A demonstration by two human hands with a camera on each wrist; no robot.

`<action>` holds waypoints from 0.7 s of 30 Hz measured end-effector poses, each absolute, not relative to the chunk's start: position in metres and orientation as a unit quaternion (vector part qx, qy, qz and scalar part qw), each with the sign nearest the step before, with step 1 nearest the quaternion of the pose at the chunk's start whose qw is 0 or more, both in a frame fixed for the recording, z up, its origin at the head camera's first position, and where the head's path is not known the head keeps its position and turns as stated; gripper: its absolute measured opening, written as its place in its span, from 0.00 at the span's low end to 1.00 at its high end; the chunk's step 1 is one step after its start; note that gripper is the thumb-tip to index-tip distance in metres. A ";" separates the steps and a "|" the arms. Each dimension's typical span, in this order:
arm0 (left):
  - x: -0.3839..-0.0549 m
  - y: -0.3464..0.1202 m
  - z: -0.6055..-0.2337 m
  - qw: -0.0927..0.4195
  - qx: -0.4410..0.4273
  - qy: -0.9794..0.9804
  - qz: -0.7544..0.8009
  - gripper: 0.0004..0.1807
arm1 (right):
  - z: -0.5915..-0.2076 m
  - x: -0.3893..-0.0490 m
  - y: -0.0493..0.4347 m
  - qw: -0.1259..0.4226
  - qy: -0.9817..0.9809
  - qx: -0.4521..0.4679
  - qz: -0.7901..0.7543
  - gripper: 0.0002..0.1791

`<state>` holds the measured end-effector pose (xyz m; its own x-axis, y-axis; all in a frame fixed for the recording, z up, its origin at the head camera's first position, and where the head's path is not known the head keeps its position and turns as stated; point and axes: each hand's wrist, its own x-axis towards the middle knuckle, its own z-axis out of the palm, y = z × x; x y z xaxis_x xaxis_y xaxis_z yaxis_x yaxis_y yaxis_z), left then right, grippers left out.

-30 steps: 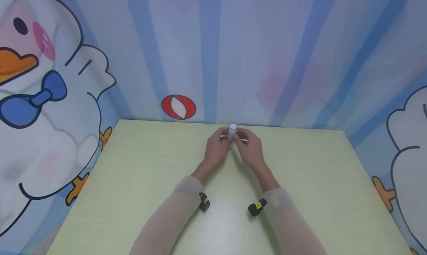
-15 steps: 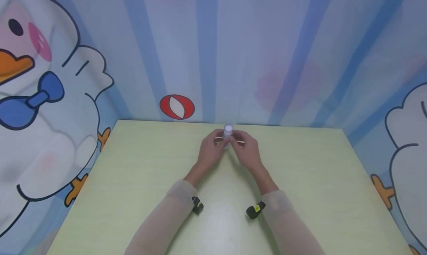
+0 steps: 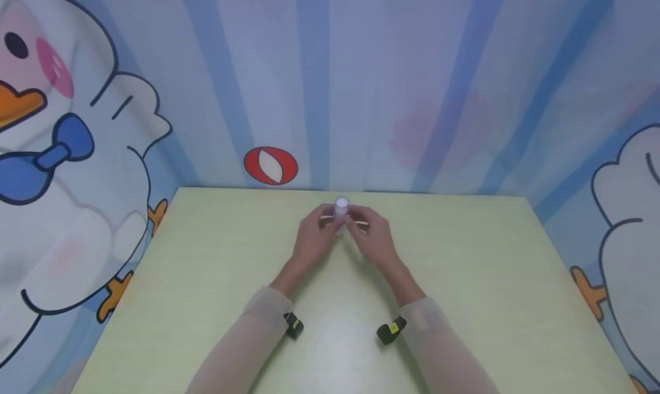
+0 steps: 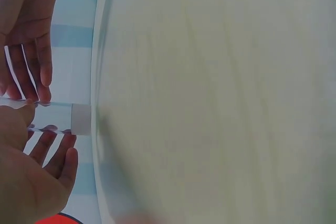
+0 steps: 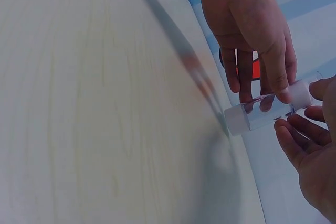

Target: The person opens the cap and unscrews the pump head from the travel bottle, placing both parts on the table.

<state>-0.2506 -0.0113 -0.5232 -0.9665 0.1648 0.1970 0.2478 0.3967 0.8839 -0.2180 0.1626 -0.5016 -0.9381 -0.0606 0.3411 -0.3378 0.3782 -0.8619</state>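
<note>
In the head view, both hands hold a small clear bottle (image 3: 341,206) upright near the back edge of the table. My left hand (image 3: 313,236) pinches it from the left, and my right hand (image 3: 372,236) from the right, thumbs meeting at the near side. Seen by the left wrist camera, the bottle's white lower end (image 4: 81,119) points toward the tabletop. The right wrist view shows its see-through body (image 5: 270,113) between the fingers, with a white collar (image 5: 300,95) near the top. Fingers hide part of the bottle.
The pale wooden table (image 3: 232,239) spreads around the arms. Behind it hangs a blue striped backdrop (image 3: 361,96) printed with a red ball (image 3: 270,165) and cartoon birds. A small black camera is strapped at each wrist.
Both hands have moved left and a little nearer with the bottle, keeping it upright. Their grip looks the same. The head view has shifted slightly.
</note>
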 end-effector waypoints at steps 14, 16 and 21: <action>-0.242 -0.024 -0.523 0.037 -0.117 -0.821 -0.557 0.21 | -0.503 -0.214 0.151 0.121 -0.815 0.128 0.553 0.18; -0.242 -0.025 -0.524 0.035 -0.119 -0.820 -0.559 0.21 | -0.504 -0.213 0.150 0.118 -0.814 0.127 0.554 0.18; -0.241 -0.027 -0.525 0.035 -0.121 -0.816 -0.564 0.22 | -0.504 -0.212 0.149 0.113 -0.815 0.127 0.554 0.17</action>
<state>-0.2408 -0.0269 -0.5254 -0.9682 0.1581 0.1938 0.2372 0.3344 0.9121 -0.2122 0.1487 -0.5039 -0.9419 -0.0817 0.3257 -0.3330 0.3532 -0.8743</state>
